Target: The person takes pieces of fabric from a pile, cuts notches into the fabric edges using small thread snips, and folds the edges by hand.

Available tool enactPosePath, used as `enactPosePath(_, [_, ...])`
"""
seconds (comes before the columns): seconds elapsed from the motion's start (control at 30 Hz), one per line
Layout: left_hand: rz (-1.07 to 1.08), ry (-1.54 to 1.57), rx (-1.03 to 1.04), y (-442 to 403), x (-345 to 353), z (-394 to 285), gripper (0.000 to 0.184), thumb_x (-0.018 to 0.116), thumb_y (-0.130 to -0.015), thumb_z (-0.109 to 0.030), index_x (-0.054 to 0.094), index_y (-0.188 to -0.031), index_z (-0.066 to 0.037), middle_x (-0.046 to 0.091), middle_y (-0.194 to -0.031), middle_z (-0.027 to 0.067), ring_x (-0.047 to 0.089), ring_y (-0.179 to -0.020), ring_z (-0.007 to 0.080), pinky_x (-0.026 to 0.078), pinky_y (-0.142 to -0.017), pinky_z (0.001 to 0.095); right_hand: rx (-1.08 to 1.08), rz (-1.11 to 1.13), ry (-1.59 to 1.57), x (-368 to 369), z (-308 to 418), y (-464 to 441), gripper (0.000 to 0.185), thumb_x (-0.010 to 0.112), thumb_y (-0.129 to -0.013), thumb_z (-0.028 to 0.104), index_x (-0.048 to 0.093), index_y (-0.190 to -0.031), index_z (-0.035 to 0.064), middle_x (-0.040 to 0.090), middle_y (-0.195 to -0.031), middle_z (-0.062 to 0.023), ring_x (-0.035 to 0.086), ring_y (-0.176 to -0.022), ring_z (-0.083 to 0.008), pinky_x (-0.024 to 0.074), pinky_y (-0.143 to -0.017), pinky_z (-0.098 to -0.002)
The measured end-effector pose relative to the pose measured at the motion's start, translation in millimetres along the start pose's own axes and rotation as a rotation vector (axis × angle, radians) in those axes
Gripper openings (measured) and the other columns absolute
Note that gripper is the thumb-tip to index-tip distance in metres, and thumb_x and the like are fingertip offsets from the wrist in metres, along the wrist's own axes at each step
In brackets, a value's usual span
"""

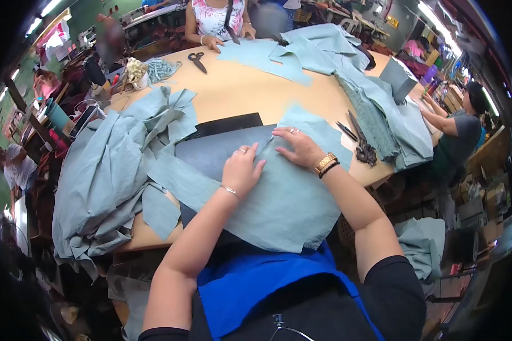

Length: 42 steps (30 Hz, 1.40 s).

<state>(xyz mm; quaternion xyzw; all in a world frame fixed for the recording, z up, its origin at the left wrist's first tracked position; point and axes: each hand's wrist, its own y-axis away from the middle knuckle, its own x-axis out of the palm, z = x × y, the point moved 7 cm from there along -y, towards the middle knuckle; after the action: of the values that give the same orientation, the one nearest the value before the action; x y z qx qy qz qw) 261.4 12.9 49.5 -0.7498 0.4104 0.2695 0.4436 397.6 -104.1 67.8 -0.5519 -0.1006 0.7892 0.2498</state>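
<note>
A pale blue-green cloth piece [284, 199] lies over a dark grey board [210, 152] and hangs over the table's near edge. My left hand [243, 169] rests at the cloth's upper left edge, fingers close together near the board; whether they pinch the cloth is hard to tell. My right hand [299, 146] lies on the upper part of the cloth, its thumb and fingers apart. The two hands are close but not touching. Under the board's far side shows a black sheet [227, 124]. To the right of the cloth lie dark scissors [363, 142].
A large heap of cloth [105, 170] covers the table's left side. More cloth [381, 113] lies at the right, beside a grey box [398, 79]. Other scissors [198, 62] lie farther back on the table [233, 91]. A co-worker [219, 20] stands across; another person [463, 119] is at right.
</note>
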Motion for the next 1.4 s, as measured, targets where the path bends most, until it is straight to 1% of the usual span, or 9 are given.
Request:
enactPosePath(0.27, [0.017,0.176,-0.004,8.5,7.6,3.2,0.024,0.065,-0.089,-0.012,0.069,-0.112,-0.006,0.064,-0.097,0.0128,0.065,-0.081,0.0312,0.054,-0.075,0.0394,-0.05,0.067,0.086,16.8,-7.1,0.6,0.035,0.065,-0.092,0.026,0.064,-0.122,0.0078,0.063,-0.127,-0.0138,0.058,-0.119,-0.0312,0.0439,-0.104,-0.0418])
enactPosePath(0.47, [0.023,0.134,0.007,12.6,7.1,1.0,0.013,0.062,-0.091,-0.012,0.068,-0.1,-0.003,0.063,-0.094,0.0125,0.066,-0.083,0.0321,0.055,-0.072,0.0421,-0.089,0.09,0.122,18.4,-6.6,1.3,0.035,0.062,-0.094,0.026,0.063,-0.125,0.0087,0.061,-0.13,-0.0146,0.056,-0.122,-0.0321,0.0436,-0.104,-0.041])
enactPosePath(0.77, [-0.001,0.079,0.029,14.9,11.5,1.4,0.017,0.062,-0.091,-0.012,0.07,-0.104,-0.004,0.063,-0.094,0.0126,0.065,-0.08,0.0316,0.055,-0.072,0.0408,-0.169,0.43,0.333,22.7,3.1,6.8,0.077,0.055,-0.082,0.074,0.047,-0.145,0.0293,0.041,-0.15,-0.018,0.038,-0.139,-0.0384,0.03,-0.107,-0.0655])
enactPosePath(0.87, [-0.003,0.071,0.025,15.1,12.7,2.3,0.018,0.063,-0.091,-0.012,0.07,-0.105,-0.004,0.063,-0.095,0.0127,0.066,-0.081,0.0316,0.055,-0.073,0.0408,0.016,0.361,0.354,16.8,-13.9,3.1,0.074,0.054,-0.084,0.073,0.047,-0.145,0.0319,0.041,-0.15,-0.0182,0.037,-0.14,-0.0382,0.0298,-0.106,-0.0668])
enactPosePath(1.0, [0.021,0.073,0.01,14.0,9.0,2.8,0.018,0.062,-0.091,-0.012,0.069,-0.105,-0.004,0.063,-0.096,0.0129,0.066,-0.082,0.0318,0.055,-0.074,0.0412,-0.067,0.224,0.34,19.5,6.9,0.5,0.07,0.057,-0.088,0.063,0.051,-0.141,0.0176,0.047,-0.144,-0.0179,0.044,-0.135,-0.035,0.0328,-0.109,-0.0582])
enactPosePath(1.03, [0.018,0.07,0.018,15.5,5.8,1.3,0.017,0.061,-0.091,-0.012,0.069,-0.104,-0.004,0.063,-0.095,0.0129,0.066,-0.082,0.0317,0.055,-0.074,0.0417,-0.142,0.218,0.187,21.4,19.2,1.2,0.065,0.061,-0.089,0.056,0.054,-0.136,0.0112,0.052,-0.138,-0.0166,0.049,-0.129,-0.0341,0.0361,-0.109,-0.049])
enactPosePath(1.13, [0.045,0.091,-0.001,27.4,-3.5,0.9,0.015,0.061,-0.091,-0.013,0.068,-0.101,-0.004,0.063,-0.094,0.0131,0.066,-0.081,0.0317,0.055,-0.073,0.0421,-0.199,0.259,0.124,27.6,39.8,11.0,0.06,0.061,-0.091,0.053,0.056,-0.134,0.0112,0.055,-0.134,-0.0163,0.051,-0.126,-0.0341,0.038,-0.108,-0.0442])
enactPosePath(1.27, [0.093,0.137,-0.039,44.3,-21.2,4.2,0.018,0.064,-0.09,-0.01,0.071,-0.106,-0.004,0.064,-0.093,0.0124,0.066,-0.08,0.0315,0.054,-0.073,0.0398,-0.191,0.264,0.157,28.2,41.0,14.2,0.062,0.06,-0.091,0.054,0.055,-0.135,0.0111,0.053,-0.136,-0.0168,0.049,-0.129,-0.0333,0.0377,-0.107,-0.0489])
enactPosePath(1.4, [0.055,0.11,0.005,53.8,-27.2,1.0,0.018,0.064,-0.089,-0.008,0.07,-0.105,-0.004,0.064,-0.093,0.0125,0.065,-0.078,0.031,0.054,-0.071,0.0394,-0.219,0.325,0.31,30.8,46.7,17.9,0.065,0.057,-0.09,0.06,0.052,-0.14,0.0194,0.051,-0.139,-0.0158,0.045,-0.133,-0.0324,0.0379,-0.104,-0.0579])
